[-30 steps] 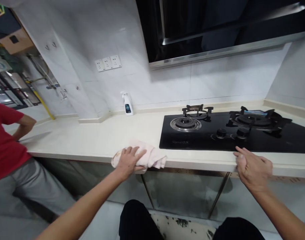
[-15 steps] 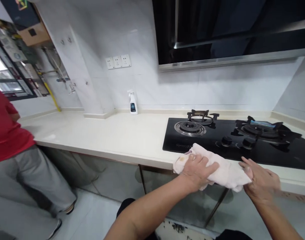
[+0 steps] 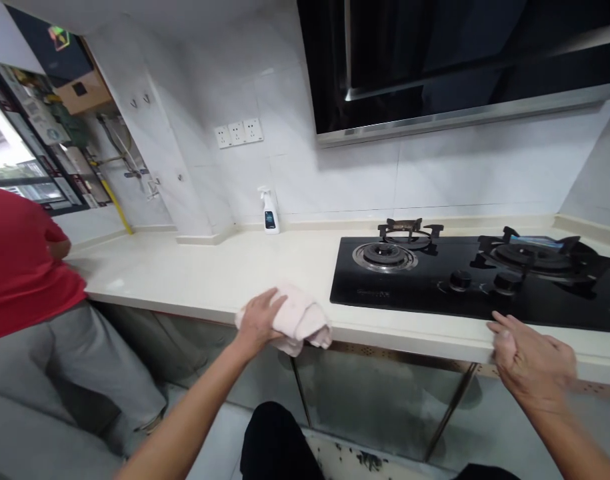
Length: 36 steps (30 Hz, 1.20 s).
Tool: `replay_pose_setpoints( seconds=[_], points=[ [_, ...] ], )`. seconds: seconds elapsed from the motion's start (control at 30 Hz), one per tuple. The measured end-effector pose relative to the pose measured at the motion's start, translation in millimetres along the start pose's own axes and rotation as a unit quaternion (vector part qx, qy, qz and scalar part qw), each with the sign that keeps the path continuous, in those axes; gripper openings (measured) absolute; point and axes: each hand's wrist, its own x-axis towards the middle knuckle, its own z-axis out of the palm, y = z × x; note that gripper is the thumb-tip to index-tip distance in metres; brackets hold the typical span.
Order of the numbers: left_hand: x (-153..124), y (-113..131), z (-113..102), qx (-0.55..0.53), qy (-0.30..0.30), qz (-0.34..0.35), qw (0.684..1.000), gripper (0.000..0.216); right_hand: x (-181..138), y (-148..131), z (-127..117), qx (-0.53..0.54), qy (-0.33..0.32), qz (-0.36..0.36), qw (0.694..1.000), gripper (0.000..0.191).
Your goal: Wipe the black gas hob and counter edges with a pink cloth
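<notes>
Pale pink cloth (image 3: pixel 299 321) lies bunched under the left hand (image 3: pixel 259 322), fingers curled over it on the cream tabletop (image 3: pixel 185 277), while the open, empty right hand (image 3: pixel 532 363) rests near the black glass hob (image 3: pixel 385 293).

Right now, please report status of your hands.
Left hand on pink cloth, counter edge. Right hand open by gas hob. Red-shirted person at far left.

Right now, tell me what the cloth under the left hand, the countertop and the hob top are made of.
The cloth under the left hand looks like soft cotton, matt and creased. The countertop looks like quartz or similar stone, pale with a soft sheen. The hob top looks like black glass: glossy and smooth, though the look cannot confirm it.
</notes>
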Motion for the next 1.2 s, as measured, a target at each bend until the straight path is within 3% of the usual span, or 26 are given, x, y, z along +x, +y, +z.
replay_pose_setpoints(
  seconds=[0.13, 0.2, 0.27, 0.37, 0.6, 0.7, 0.77, 0.87, 0.97, 1.1, 1.2],
  points=[
    [-13, -38, -6, 0.037, -0.030, -0.022, 0.999, 0.072, 1, -5, -1, -0.021, 0.009, -0.024, 0.999, 0.043],
    [-13, -35, -4, 0.048, -0.023, -0.014, 0.998, 0.069, 2, -10, -3, -0.018, 0.010, -0.012, 1.000, 0.040],
    [-8, -15, 0, 0.059, -0.005, -0.006, 0.998, 0.066, 4, -15, -5, -0.014, 0.021, -0.016, 1.000, 0.038],
    [8, 40, 6, 0.063, 0.007, 0.017, 0.998, 0.067, 8, -20, -8, -0.013, 0.021, -0.020, 1.000, 0.039],
    [68, 210, 15, 0.007, 0.005, 0.083, 0.996, 0.081, 10, -23, -8, -0.005, 0.026, -0.031, 0.999, 0.034],
    [91, 261, 15, -0.031, 0.008, 0.119, 0.992, 0.083, 8, -19, -6, 0.002, 0.029, -0.037, 0.999, 0.034],
    [101, 280, 13, -0.050, 0.007, 0.137, 0.989, 0.085, 6, -15, -5, 0.008, 0.024, -0.033, 0.999, 0.037],
    [107, 292, 10, -0.065, 0.004, 0.142, 0.988, 0.086, 10, -10, -10, 0.027, -0.010, -0.015, 0.999, 0.043],
    [105, 292, 8, -0.084, -0.008, 0.136, 0.987, 0.092, 20, -25, -22, 0.049, -0.027, 0.009, 0.998, 0.044],
    [102, 275, 0, -0.149, -0.013, 0.148, 0.978, 0.104, 28, -87, -25, 0.123, -0.037, -0.072, 0.989, 0.035],
    [98, 237, -5, -0.226, -0.003, 0.177, 0.958, 0.064, 20, -142, -10, 0.152, -0.103, -0.166, 0.969, 0.040]
  ],
)
